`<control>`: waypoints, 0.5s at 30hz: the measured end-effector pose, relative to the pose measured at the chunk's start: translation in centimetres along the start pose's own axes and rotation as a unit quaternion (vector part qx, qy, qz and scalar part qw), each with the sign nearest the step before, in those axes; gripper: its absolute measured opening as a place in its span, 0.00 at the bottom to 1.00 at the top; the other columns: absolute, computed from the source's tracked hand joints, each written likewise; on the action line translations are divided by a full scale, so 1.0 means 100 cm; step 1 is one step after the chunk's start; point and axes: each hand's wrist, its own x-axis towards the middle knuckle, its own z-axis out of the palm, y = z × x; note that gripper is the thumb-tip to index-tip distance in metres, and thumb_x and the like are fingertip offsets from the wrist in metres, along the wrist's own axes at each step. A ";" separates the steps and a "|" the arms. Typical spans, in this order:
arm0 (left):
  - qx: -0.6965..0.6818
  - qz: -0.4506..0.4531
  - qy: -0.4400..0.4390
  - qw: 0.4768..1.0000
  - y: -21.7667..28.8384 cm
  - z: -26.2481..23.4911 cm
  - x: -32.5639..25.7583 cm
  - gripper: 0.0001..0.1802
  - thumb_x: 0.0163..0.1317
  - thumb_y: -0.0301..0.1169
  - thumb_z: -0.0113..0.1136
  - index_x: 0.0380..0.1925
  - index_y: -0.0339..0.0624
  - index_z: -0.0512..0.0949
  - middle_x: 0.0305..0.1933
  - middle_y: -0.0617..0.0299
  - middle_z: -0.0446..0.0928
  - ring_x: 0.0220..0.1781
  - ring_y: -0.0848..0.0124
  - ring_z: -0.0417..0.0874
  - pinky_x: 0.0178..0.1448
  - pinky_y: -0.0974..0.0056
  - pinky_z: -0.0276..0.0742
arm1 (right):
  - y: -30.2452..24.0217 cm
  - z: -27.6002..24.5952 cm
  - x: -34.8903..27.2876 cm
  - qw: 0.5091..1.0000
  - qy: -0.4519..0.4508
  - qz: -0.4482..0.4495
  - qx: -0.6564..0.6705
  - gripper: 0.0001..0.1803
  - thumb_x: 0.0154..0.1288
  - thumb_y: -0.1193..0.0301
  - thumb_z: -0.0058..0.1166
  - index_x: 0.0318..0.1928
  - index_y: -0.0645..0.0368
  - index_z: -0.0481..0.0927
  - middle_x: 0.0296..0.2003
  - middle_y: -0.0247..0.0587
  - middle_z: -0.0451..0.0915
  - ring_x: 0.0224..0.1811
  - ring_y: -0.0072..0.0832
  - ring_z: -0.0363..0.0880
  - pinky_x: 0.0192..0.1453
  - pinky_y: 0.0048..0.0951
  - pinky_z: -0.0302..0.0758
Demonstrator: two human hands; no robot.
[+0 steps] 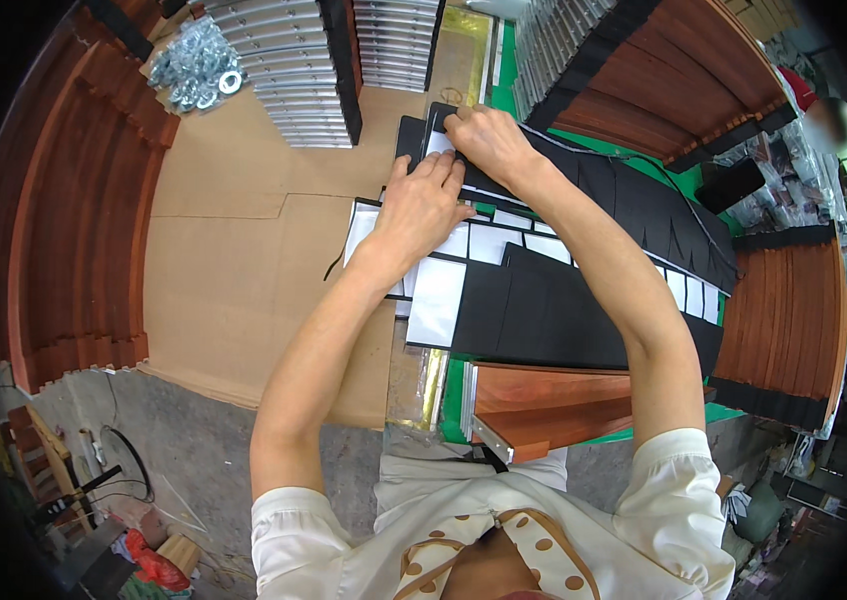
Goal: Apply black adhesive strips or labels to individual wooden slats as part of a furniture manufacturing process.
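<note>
Both hands work a black sheet (504,190) lying mid-counter (234,250). The left hand (424,205) presses flat on it, fingers spread; the right hand (484,140) pinches its far corner. It looks thin, light and floppy — probably adhesive-backed foam — best taken at an edge or corner.

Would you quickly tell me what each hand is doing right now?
Left hand: open, pressed flat on the black strip.
Right hand: fingers curled, pinching the strip's far end.
</note>
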 end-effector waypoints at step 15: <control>-0.338 -0.156 0.098 0.923 -0.002 -0.023 0.009 0.12 0.60 0.32 0.58 0.40 0.36 0.79 0.38 0.49 0.81 0.41 0.57 0.82 0.47 0.56 0.74 | 0.001 -0.071 -0.021 0.900 0.063 0.231 0.364 0.12 0.62 0.71 0.52 0.37 0.67 0.82 0.22 0.43 0.81 0.27 0.21 0.81 0.35 0.25 0.78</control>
